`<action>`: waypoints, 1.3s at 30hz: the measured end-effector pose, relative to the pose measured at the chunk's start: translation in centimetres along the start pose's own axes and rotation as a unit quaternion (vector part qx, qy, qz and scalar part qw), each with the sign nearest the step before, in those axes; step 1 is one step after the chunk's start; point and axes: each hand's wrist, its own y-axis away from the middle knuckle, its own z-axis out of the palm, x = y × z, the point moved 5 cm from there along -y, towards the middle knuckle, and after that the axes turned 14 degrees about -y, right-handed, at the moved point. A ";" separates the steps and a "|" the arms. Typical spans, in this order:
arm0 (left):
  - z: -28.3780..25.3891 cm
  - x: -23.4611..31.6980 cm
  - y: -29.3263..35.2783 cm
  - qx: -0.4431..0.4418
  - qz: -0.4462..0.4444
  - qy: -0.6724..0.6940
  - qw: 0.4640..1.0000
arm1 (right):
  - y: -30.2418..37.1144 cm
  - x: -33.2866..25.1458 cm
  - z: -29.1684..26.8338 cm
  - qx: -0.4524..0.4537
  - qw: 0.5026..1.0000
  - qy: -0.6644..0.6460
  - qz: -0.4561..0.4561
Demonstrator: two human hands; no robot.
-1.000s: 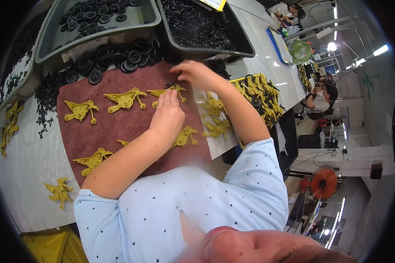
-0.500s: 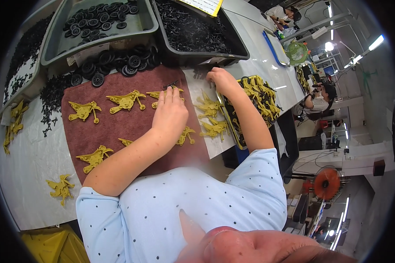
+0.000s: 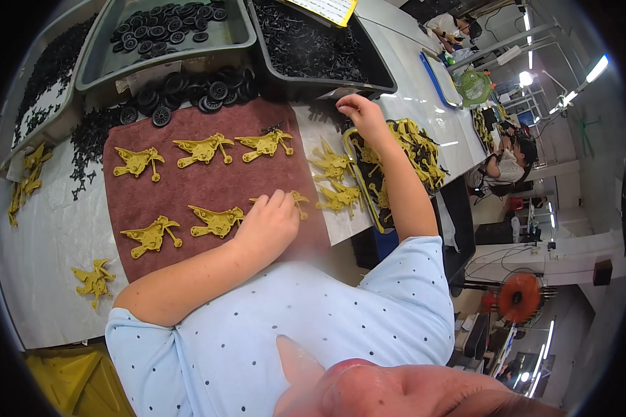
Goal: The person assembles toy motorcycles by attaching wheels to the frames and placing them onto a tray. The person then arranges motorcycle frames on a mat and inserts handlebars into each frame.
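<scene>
A: What can't you make out from up here?

B: Your left hand (image 3: 270, 224) lies palm down on the maroon mat (image 3: 188, 191), fingers loosely spread over a yellow plastic part (image 3: 295, 199). Only the part's tip pokes out past your fingertips, so I cannot tell whether you are gripping it or just pressing on it.

A: And your other hand?

B: Your right hand (image 3: 358, 111) reaches ahead to the near edge of the dark bin of small black pieces (image 3: 313, 48). The fingers curl downward; whatever they pinch, if anything, is hidden.

A: Anything labelled?

B: A yellowish printed card (image 3: 327, 8) leans on that bin's far rim, beyond your right hand, cut off by the frame. A pale paper tag (image 3: 145, 75) sits on the front of the grey tray of black wheels (image 3: 167, 31), ahead of your left hand. A pile of yellow parts (image 3: 414, 146) lies just right of your right forearm.
</scene>
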 end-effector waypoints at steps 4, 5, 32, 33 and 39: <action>0.7 -0.2 0.5 -0.034 -0.002 -0.007 0.999 | 1.0 0.0 0.1 -0.003 0.950 -0.278 0.142; 0.6 -0.1 0.5 -0.033 -0.001 -0.006 0.999 | 1.4 -0.7 0.0 -0.002 0.950 -0.276 0.143; 1.7 2.6 1.5 0.033 0.042 -0.120 0.991 | 9.0 -7.0 10.0 -0.242 0.965 -0.098 -0.034; 1.8 2.6 1.5 0.034 0.040 -0.112 0.992 | 8.9 -7.2 10.0 -0.241 0.965 -0.098 -0.033; 1.4 2.8 1.2 -0.024 0.046 -0.098 0.994 | 9.1 -7.8 11.2 -0.239 0.969 -0.014 -0.062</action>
